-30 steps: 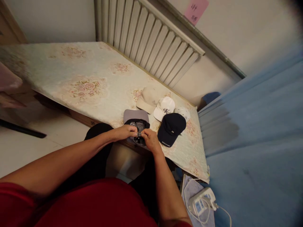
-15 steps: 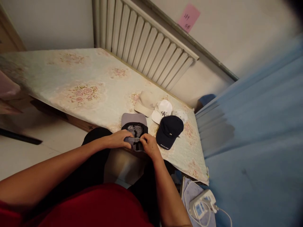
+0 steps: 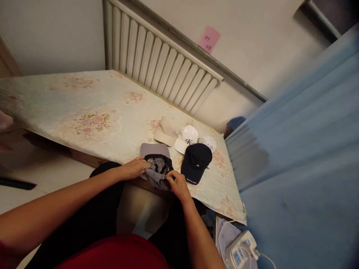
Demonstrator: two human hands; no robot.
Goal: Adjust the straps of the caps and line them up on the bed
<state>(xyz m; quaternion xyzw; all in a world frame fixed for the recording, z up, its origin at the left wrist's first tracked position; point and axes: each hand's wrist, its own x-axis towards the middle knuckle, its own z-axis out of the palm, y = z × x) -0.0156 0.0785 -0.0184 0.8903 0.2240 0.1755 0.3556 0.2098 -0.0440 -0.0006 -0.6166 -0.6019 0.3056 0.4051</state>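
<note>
At the near edge of the bed [image 3: 92, 108], a grey cap [image 3: 156, 164] lies upside down, brim pointing far, dark lining showing. Left hand [image 3: 134, 169] grips the cap's left rim, fingers curled onto the fabric. Right hand [image 3: 176, 184] sits at the near right of the cap, fingers [image 3: 169, 178] pinching the back edge, seemingly at the strap; the exact pinch point is too small to make out.

Just right of it: a navy cap [image 3: 196, 161], crown up, close beside but whether touching I cannot tell. Farther off, a beige cap [image 3: 166, 129], a white cap [image 3: 186, 137] with a dark logo, and another pale cap [image 3: 209, 142] partly hidden behind the navy one. Ribbed radiator [image 3: 159, 63] on the far wall, pink note [image 3: 209, 39] above it. Blue curtain [image 3: 294, 149] to the right; a power strip [image 3: 241, 249] on the floor, near right.

Judgement: the work looks like handling the back of the cap. Best done with the left hand keeping the rim steady on the bed while the right works in small pinches, so the crown does not crumple or slide off the edge.
</note>
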